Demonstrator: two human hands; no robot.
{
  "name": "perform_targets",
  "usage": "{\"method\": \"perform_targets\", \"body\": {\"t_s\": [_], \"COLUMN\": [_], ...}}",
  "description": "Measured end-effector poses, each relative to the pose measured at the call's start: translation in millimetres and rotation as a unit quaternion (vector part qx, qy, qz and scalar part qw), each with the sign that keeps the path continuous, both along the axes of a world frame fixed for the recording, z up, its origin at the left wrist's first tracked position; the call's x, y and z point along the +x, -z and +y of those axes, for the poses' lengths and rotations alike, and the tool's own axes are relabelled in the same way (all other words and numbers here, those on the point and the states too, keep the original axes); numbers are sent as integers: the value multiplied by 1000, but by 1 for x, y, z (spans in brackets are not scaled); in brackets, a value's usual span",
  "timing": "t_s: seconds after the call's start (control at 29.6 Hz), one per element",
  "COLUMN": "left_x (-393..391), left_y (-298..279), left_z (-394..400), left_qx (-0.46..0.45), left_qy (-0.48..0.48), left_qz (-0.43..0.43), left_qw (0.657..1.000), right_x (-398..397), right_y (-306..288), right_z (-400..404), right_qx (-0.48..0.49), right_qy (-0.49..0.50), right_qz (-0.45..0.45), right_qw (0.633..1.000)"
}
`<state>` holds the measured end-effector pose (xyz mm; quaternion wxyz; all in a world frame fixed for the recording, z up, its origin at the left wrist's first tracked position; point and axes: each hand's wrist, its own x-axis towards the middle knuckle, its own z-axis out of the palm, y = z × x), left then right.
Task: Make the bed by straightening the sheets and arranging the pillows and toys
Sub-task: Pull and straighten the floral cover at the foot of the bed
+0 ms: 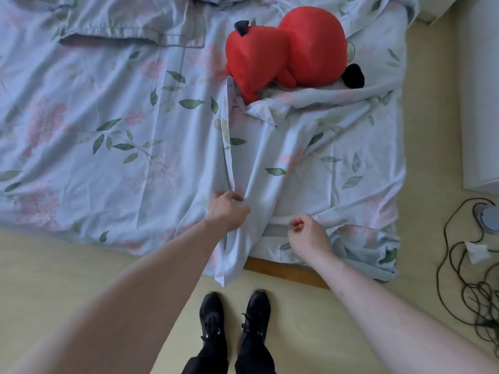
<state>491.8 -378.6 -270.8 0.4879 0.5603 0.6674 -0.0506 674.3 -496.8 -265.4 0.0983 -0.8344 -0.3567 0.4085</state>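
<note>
While I stand at the foot of the bed, my left hand (pixel 228 210) is closed around a fold of the floral sheet (pixel 108 130), pinching the soft cloth between thumb and fingers. My right hand (pixel 306 232) is curled into a loose fist just beside the same bunch of cloth, on its right; I cannot tell if it holds any fabric or only hovers over it.

From the left hand, the gathered fold rises as a long narrow ridge toward the red plush toy (pixel 286 52). Below that hand, the sheet hangs over the edge of the bed in a limp pointed flap that reaches the floor (pixel 81 265). The sheet is thin, light blue cotton-like cloth, printed with green leaves and pale pink flower clusters, and it lies in many shallow wrinkles. On the left of the ridge it is rather flat; on the right it is more crumpled.

The toy is round and puffy, with smooth bright red fabric and small black parts, and it lies on the sheet far from my hands, near the upper right side of the bed. A pillow (pixel 129 20) in the same floral cloth lies flat to the left of the toy.

Near my right wrist a strip of the wooden bed frame (pixel 286 271) shows under the sheet. My black shoes (pixel 235 317) stand on the pale smooth floor just before it. Dark tangled cables (pixel 464 265) lie on the floor to the right of the bed.
</note>
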Motion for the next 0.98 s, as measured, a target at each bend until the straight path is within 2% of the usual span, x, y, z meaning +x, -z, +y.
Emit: {"method": "perform_targets", "body": {"t_s": [0.1,0.14,0.24,0.3,0.51,0.57,0.68,0.81,0.88,0.98], "left_x": [4,5,8,8,21,33,51,59,55,57], "left_y": [16,14,-4,-21,-58,-63,-65,-56,-52,-51], "left_z": [0,-2,-17,-29,-59,-73,-101,-143,-152,-152], "left_qx": [-43,-21,131,192,266,282,286,264,259,253], "left_qy": [-31,-42,-34,18,217,268,350,433,440,443], "left_qz": [-30,-48,-57,-71,-177,-204,-246,-275,-269,-260], "left_qw": [998,998,989,979,923,898,857,817,817,819], "right_x": [11,13,18,20,20,22,25,43,54,50], "right_y": [4,3,-6,-15,-68,-77,-74,-64,-62,-55], "right_z": [-17,-21,-22,-13,50,72,92,89,75,55], "right_qx": [16,30,74,105,188,177,111,54,40,-1], "right_qy": [29,35,74,101,124,100,30,-33,-48,-76], "right_qz": [6,3,20,34,47,47,25,-85,-120,-98], "right_qw": [999,999,994,989,973,978,993,994,991,992]}}
